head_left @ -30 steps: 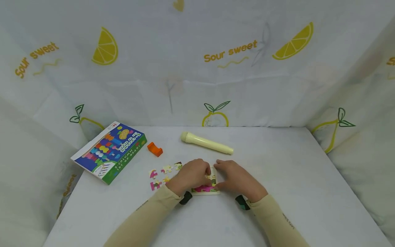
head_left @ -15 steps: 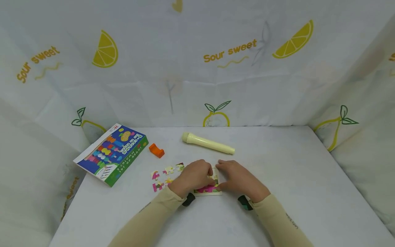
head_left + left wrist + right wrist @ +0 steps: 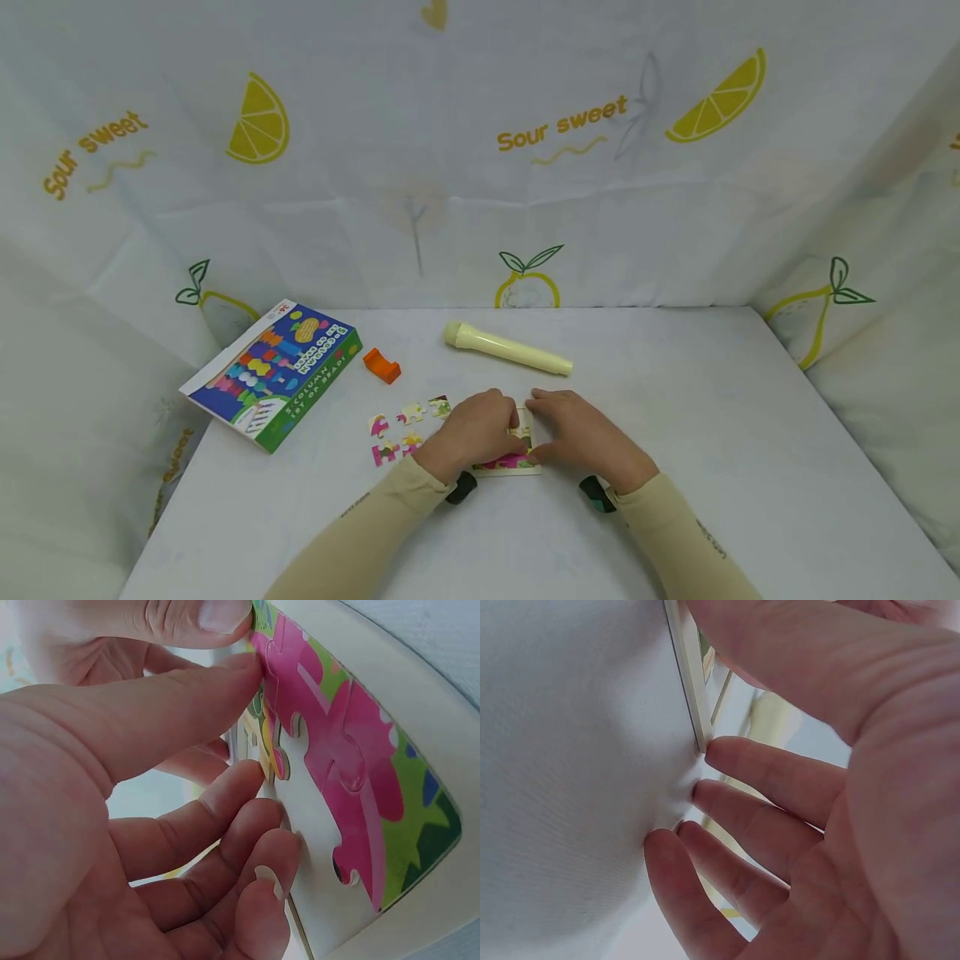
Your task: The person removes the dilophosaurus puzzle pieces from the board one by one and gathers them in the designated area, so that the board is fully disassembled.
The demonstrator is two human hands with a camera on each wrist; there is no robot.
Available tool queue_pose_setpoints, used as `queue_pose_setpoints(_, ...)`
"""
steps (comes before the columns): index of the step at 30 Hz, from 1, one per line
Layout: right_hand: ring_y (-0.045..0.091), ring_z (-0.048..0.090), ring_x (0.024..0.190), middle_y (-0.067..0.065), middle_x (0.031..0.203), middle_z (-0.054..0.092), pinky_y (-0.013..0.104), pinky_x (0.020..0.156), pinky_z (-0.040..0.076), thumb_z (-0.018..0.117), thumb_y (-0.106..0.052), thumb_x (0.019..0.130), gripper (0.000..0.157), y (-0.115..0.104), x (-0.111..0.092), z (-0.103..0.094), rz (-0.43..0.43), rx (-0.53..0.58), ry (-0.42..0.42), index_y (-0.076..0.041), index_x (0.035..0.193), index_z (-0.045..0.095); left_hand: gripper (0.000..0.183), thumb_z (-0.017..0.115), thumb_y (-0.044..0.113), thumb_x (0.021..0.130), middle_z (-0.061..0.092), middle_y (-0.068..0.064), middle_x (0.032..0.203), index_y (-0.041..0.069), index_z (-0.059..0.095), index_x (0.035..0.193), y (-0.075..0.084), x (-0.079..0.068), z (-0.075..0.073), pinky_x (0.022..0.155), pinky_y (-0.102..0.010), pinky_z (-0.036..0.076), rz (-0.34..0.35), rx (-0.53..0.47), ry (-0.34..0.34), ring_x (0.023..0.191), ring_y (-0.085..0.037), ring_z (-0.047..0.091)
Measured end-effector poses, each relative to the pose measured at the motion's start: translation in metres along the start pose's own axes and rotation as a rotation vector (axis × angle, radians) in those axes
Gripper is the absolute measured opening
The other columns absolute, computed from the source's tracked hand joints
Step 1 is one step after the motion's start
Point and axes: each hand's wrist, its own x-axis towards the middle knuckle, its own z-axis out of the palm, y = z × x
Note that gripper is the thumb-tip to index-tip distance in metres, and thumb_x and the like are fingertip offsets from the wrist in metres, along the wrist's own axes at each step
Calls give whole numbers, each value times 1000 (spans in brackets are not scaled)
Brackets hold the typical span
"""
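A jigsaw puzzle board (image 3: 517,472) with a pale frame lies between the hands, partly filled with pink and green pieces. My left hand (image 3: 480,429) bends over it. In the left wrist view, its thumb and index finger pinch a yellow-and-pink puzzle piece (image 3: 280,756), mostly hidden, at the board's surface; the other fingertips rest at the bare part. My right hand (image 3: 588,437) touches the board's right side with spread, relaxed fingers. Its thumb lies over the frame and its index fingertip meets a corner, as the right wrist view shows.
Several loose puzzle pieces (image 3: 386,452) lie left of the board. Farther back are an orange curved block (image 3: 382,366), a pale yellow microphone-shaped stick (image 3: 510,348) and a blue-green toy box (image 3: 273,371). A printed white curtain (image 3: 420,225) borders the white table (image 3: 720,417).
Both hands keep nearly the same place at the board. The whole head view has shifted slightly, and only small finger movement of the left hand shows.
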Motion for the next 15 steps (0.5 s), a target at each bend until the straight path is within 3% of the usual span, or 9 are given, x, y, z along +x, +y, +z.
queue_pose_setpoints(15, 40, 53, 149, 17, 160, 57, 55, 122, 44, 95, -22, 81, 73, -1, 0, 0, -6, 1, 1, 0, 144, 66, 23, 88, 33, 91, 65, 6, 88, 16, 73, 92, -2, 3, 4, 68, -26, 48, 5, 7, 24, 76, -8, 56)
